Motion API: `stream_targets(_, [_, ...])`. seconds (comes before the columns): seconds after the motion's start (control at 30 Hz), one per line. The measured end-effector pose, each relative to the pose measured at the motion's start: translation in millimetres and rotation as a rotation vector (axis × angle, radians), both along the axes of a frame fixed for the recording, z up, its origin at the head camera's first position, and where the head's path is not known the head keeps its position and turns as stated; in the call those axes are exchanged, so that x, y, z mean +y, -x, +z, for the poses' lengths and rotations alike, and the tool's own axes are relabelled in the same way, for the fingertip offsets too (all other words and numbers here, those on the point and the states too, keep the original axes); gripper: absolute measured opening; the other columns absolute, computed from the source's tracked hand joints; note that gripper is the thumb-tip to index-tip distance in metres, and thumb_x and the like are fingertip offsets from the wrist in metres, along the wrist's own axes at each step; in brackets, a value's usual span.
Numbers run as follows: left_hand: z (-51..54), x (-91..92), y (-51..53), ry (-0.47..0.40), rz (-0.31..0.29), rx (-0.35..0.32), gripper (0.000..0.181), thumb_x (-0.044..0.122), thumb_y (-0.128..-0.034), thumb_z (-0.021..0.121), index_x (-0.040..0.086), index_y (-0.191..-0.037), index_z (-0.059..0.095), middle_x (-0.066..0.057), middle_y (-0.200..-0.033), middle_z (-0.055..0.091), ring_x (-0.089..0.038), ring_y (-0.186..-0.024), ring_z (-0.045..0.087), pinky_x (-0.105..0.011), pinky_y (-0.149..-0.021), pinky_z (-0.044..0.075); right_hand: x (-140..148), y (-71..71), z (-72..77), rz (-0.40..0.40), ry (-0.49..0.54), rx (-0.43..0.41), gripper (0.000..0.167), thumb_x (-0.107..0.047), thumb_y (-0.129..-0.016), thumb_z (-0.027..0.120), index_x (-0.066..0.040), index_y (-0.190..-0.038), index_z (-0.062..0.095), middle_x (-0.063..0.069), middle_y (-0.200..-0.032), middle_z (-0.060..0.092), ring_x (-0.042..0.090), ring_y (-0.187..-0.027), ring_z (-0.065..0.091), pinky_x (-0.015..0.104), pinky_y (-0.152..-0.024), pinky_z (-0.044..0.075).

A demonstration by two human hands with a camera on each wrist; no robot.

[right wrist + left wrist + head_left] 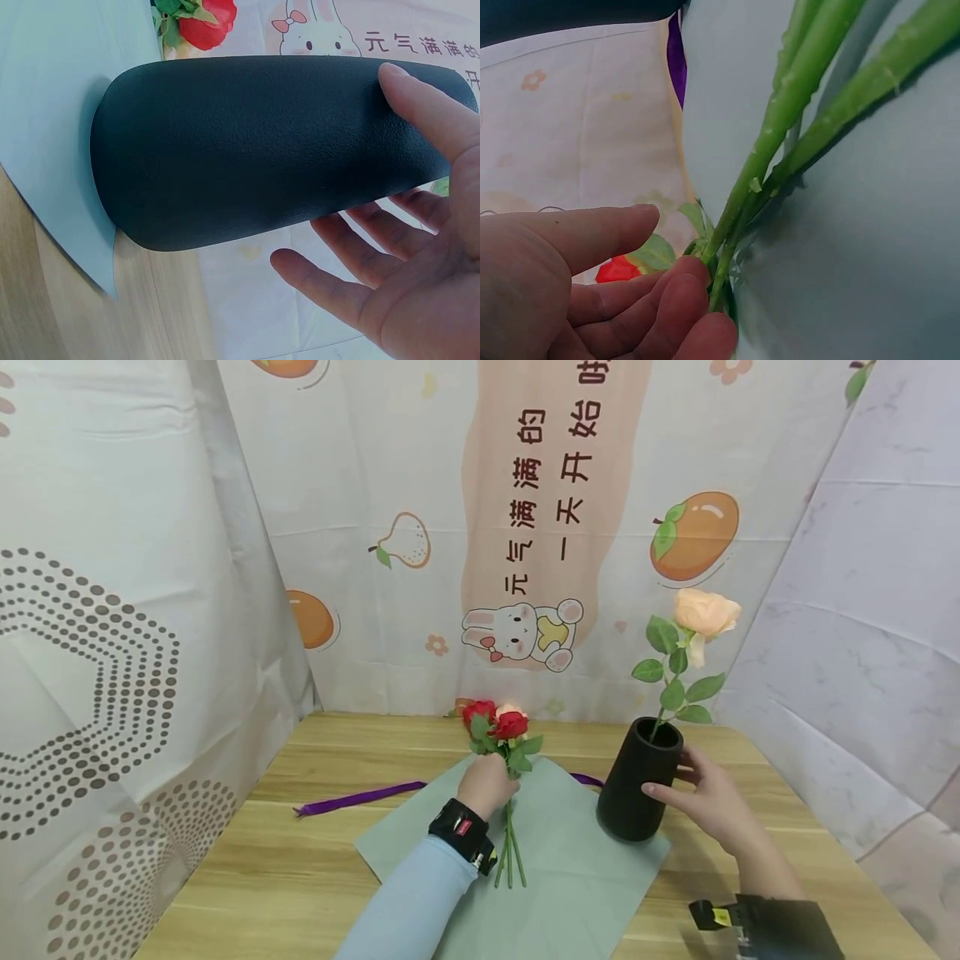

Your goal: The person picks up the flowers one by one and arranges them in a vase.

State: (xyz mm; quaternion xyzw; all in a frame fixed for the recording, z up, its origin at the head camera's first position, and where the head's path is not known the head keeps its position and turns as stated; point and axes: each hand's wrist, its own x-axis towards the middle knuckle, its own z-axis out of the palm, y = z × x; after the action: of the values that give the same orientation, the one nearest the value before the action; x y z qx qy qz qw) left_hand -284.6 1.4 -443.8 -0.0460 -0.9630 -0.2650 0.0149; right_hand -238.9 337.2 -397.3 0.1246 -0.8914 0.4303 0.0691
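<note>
A small bunch of roses (512,725), red with a peach one among them, lies over the pale green wrapping paper (570,868). My left hand (487,783) is at its green stems (757,165) just below the leaves. In the left wrist view, the bent fingertips touch the stems while the thumb stands apart from them. On the right, my right hand (708,802) holds a black vase (637,781), thumb on one side and fingers partly hidden on the other. The index finger stands off the vase in the right wrist view. One peach rose (705,612) stands in the vase.
A purple ribbon (360,798) runs under the paper, showing at both sides. The wooden table (262,860) ends at a printed cloth (405,635) behind; more cloth hangs at left and right.
</note>
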Motion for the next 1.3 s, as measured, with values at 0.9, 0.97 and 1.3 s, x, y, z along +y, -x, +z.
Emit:
stream_targets(0.9, [-1.5, 9.6, 7.5, 0.111, 0.035, -0.017, 0.023, 0.010, -0.0899, 0.075, 0.006, -0.068, 0.071, -0.003, -0.060, 0.060, -0.016, -0.052, 0.057, -0.031, -0.046, 0.047, 0, -0.2, 0.5, 0.017, 0.025, -0.002, 0.082, -0.034, -0.090, 0.081, -0.009, -0.154, 0.038, 0.028, -0.141, 0.049, 0.056, -0.125, 0.050, 0.063, -0.087, 0.052])
stream_targets(0.97, [-1.5, 9.6, 7.6, 0.116, 0.037, -0.024, 0.023, 0.009, -0.0907, 0.074, 0.006, -0.068, 0.071, -0.003, -0.061, 0.060, -0.017, -0.053, 0.057, -0.031, -0.047, 0.047, 0, -0.3, -0.2, 0.018, 0.029, -0.002, 0.082, -0.033, -0.090, 0.081, -0.009, -0.155, 0.037, 0.028, -0.142, 0.049, 0.056, -0.126, 0.050, 0.062, -0.087, 0.053])
stream_targets(1.3, [-5.0, 8.0, 11.4, 0.111, 0.038, -0.035, 0.030, 0.010, -0.0884, 0.078, 0.008, -0.061, 0.066, -0.001, -0.056, 0.057, -0.016, -0.051, 0.057, -0.030, -0.048, 0.048, 1, -0.4, 0.1, 0.015, 0.030, -0.020, 0.084, -0.035, -0.090, 0.080, -0.011, -0.157, 0.034, 0.028, -0.145, 0.046, 0.057, -0.127, 0.047, 0.064, -0.088, 0.051])
